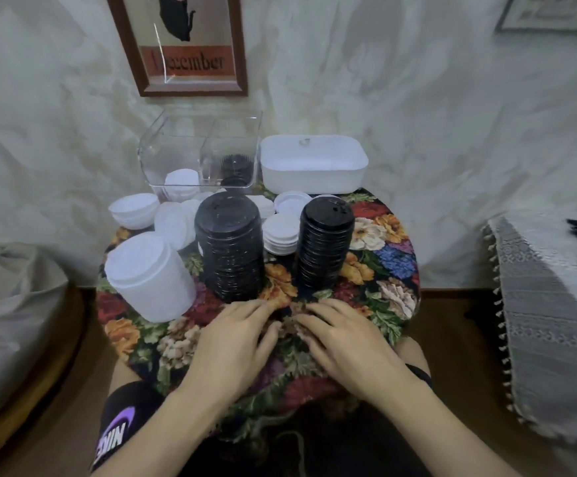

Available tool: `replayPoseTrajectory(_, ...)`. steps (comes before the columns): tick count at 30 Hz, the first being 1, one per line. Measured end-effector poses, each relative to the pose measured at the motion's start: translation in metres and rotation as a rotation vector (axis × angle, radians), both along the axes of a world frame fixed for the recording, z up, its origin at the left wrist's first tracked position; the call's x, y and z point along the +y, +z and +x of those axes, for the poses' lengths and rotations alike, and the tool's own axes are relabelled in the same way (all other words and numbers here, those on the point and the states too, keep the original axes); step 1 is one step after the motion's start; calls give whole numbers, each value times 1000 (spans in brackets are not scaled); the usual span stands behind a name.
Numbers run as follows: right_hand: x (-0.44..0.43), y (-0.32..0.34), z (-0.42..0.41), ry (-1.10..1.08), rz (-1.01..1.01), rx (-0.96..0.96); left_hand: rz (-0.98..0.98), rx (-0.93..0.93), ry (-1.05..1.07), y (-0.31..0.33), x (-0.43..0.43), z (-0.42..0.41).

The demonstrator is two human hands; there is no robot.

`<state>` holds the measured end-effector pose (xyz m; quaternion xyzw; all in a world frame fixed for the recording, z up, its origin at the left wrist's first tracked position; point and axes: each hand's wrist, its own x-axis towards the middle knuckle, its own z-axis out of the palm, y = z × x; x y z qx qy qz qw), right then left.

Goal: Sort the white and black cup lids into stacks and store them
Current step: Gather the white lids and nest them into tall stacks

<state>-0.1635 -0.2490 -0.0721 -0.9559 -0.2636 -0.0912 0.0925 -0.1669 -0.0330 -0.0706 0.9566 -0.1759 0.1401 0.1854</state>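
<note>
Both hands lie flat on the near part of the counter (393,270), a small round one w/ a floral cloth. Left hand (232,342): grip released, fingers spread and resting on the cloth, holding nothing. Right hand (345,342): same, grip released, palm down, nothing in it. Their fingertips nearly meet at the centre, just near of the black stacks.

Black lids: two tall upright stacks mid-counter. The left black stack (232,249) is wider and the right black stack (324,242) slimmer, w/ a gap between them. A short white stack (281,234) sits in that gap, a bit farther back.

White lids: the tall white stack (149,277) is at the left edge, tilted, its top leaning left. Farther back on the left there's a low white pile (134,210), and beside it leaning white lids (173,225), propped up rather than flat. A single white lid (292,202) lies far of the short stack.

Far side: a clear box (163,146) w/ a divider. A few white lids (181,184) sit in its left compartment and a few black lids (234,168) in the right one. A white tub (314,166) is just right of it; can't tell what's inside.

On the wall behind hangs a framed print (183,46). A lace-edged cloth (548,304) is at far right, apart from the counter.
</note>
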Motion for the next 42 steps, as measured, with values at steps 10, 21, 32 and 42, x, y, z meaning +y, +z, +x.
replayPoseTrajectory(10, -60, 25, 26, -251, 136, 74, -56, 162, 54, 14, -57, 22)
replayPoseTrajectory(21, -36, 19, 68, -251, 949, 397, -447, 294, 48, 16, -67, 53)
replayPoseTrajectory(32, -83, 23, 81, -292, 1064, 346, -670, 418, -89, 21, -116, 83)
replayPoseTrajectory(42, -133, 23, 131, -388, 1079, 311, -611, 465, -167, 26, -165, 138)
